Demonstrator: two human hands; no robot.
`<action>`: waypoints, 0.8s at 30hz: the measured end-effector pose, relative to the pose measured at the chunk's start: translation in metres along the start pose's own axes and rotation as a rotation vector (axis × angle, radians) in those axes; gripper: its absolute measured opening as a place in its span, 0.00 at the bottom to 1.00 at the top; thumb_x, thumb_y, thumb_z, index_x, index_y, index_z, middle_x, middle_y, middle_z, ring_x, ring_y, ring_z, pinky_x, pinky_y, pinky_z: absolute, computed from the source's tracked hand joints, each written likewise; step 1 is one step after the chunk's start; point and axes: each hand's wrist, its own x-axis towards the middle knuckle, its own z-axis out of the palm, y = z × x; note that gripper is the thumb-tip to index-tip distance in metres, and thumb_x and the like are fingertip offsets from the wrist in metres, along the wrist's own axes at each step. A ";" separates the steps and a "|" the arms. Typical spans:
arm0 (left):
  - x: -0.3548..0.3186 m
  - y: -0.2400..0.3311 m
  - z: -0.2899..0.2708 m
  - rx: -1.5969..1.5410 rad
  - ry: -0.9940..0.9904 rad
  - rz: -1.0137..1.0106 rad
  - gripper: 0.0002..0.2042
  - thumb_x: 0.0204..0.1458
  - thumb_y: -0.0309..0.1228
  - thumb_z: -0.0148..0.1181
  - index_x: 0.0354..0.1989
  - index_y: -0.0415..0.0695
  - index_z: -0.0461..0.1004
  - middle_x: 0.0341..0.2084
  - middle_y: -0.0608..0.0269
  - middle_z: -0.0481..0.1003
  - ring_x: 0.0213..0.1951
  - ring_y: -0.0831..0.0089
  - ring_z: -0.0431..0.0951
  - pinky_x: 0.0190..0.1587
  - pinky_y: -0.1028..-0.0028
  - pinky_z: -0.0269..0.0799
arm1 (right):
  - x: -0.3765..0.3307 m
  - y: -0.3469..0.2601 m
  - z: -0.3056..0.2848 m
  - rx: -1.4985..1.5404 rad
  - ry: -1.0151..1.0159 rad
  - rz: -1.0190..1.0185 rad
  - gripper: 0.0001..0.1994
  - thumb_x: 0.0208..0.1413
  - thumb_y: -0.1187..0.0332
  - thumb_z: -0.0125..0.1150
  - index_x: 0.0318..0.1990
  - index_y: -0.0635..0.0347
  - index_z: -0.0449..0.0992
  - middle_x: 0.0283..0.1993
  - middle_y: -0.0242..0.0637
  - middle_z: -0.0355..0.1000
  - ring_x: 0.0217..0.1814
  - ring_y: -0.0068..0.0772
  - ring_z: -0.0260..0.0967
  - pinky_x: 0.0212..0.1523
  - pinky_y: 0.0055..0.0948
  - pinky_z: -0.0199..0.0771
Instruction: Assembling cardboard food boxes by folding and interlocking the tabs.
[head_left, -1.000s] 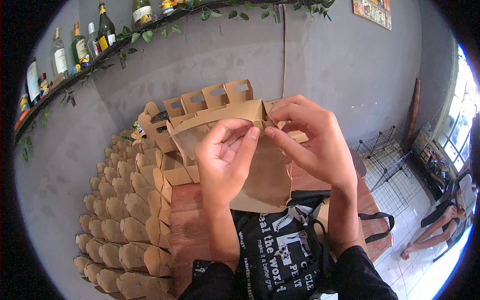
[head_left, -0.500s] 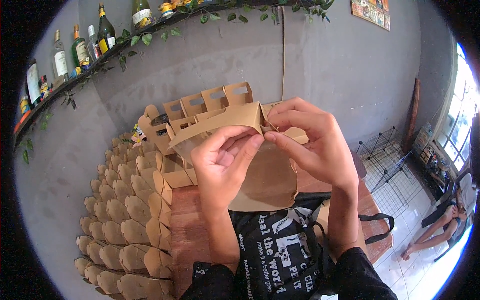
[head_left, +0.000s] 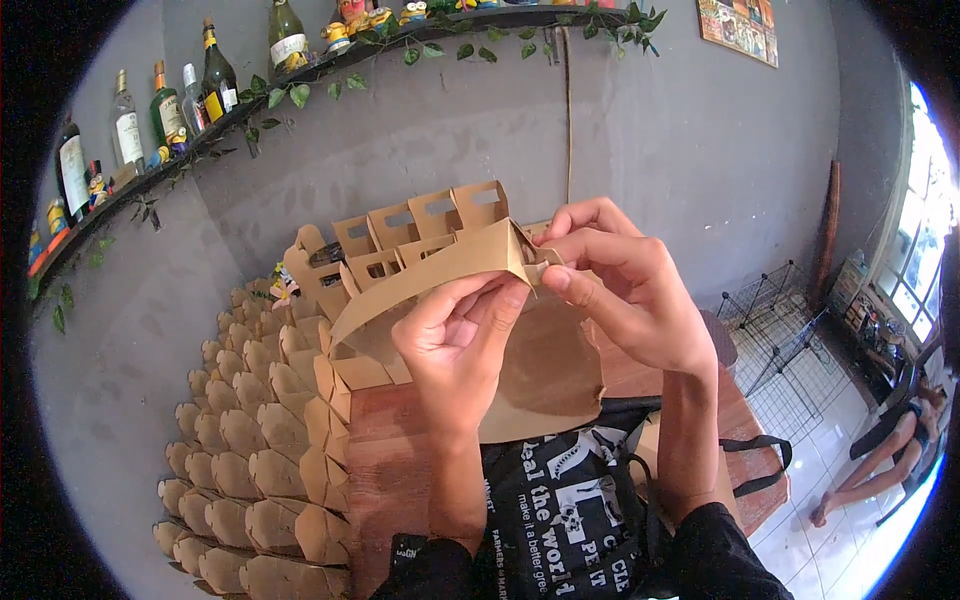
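Note:
A brown cardboard box (head_left: 425, 285), partly folded, is held up in front of me at chest height, its long curved panel slanting down to the left. My left hand (head_left: 455, 350) pinches its near corner between thumb and fingers. At the same end, my right hand (head_left: 640, 290) grips a small flap with thumb and forefinger, the other fingers curled behind it. Part of the flap is hidden by the right fingers. Below the hands, a curved brown cardboard sheet (head_left: 550, 375) lies over the table's edge, against the black printed apron (head_left: 560, 500).
Many folded cardboard pieces stand in nested rows (head_left: 240, 430) on the left. Carriers with handle slots (head_left: 435, 215) stand at the back of the wooden table (head_left: 385, 470). A shelf (head_left: 300, 75) with bottles runs along the wall. Wire racks (head_left: 775, 340) and a seated person are at right.
My right fingers have shifted slightly right, and more of the flap shows between the two hands at the box's end. The left hand keeps its pinch. The whole view has tilted slightly upward.

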 end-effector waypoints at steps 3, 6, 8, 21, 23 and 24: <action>0.000 0.001 -0.002 -0.017 0.001 0.003 0.08 0.49 0.14 0.58 0.38 0.28 0.72 0.35 0.55 0.75 0.40 0.75 0.75 0.46 0.76 0.73 | 0.001 0.000 0.005 0.006 0.024 0.009 0.08 0.51 0.71 0.62 0.35 0.67 0.75 0.38 0.41 0.69 0.35 0.27 0.66 0.37 0.24 0.67; 0.001 -0.002 -0.001 -0.002 -0.004 -0.008 0.08 0.50 0.14 0.56 0.39 0.28 0.70 0.36 0.55 0.74 0.41 0.75 0.75 0.47 0.76 0.72 | 0.001 -0.001 0.007 0.000 0.057 0.027 0.08 0.50 0.72 0.63 0.35 0.66 0.75 0.37 0.40 0.70 0.32 0.26 0.67 0.34 0.24 0.68; 0.001 -0.004 -0.001 -0.002 -0.005 0.002 0.08 0.50 0.14 0.55 0.39 0.28 0.69 0.37 0.55 0.74 0.41 0.75 0.74 0.47 0.76 0.71 | 0.001 -0.003 0.010 -0.017 0.061 0.063 0.08 0.49 0.72 0.63 0.35 0.66 0.75 0.36 0.40 0.70 0.30 0.27 0.67 0.33 0.24 0.68; 0.003 0.000 -0.007 0.067 -0.013 0.034 0.07 0.51 0.14 0.51 0.38 0.28 0.69 0.36 0.59 0.72 0.38 0.77 0.73 0.43 0.79 0.71 | 0.000 -0.008 0.023 -0.026 0.089 0.064 0.14 0.46 0.69 0.66 0.38 0.68 0.73 0.37 0.43 0.72 0.35 0.34 0.74 0.35 0.27 0.76; 0.003 0.000 -0.005 0.078 -0.014 0.029 0.08 0.51 0.14 0.51 0.39 0.27 0.70 0.37 0.58 0.73 0.39 0.76 0.73 0.44 0.78 0.71 | -0.001 -0.008 0.020 -0.025 0.099 0.066 0.14 0.46 0.69 0.66 0.38 0.68 0.73 0.38 0.44 0.73 0.35 0.35 0.74 0.35 0.27 0.76; 0.003 0.000 -0.006 0.067 -0.051 0.011 0.08 0.51 0.14 0.51 0.41 0.27 0.70 0.38 0.57 0.73 0.40 0.75 0.73 0.45 0.77 0.72 | -0.001 -0.009 0.019 -0.062 0.098 0.083 0.14 0.46 0.70 0.65 0.38 0.69 0.73 0.38 0.44 0.73 0.35 0.36 0.75 0.35 0.28 0.76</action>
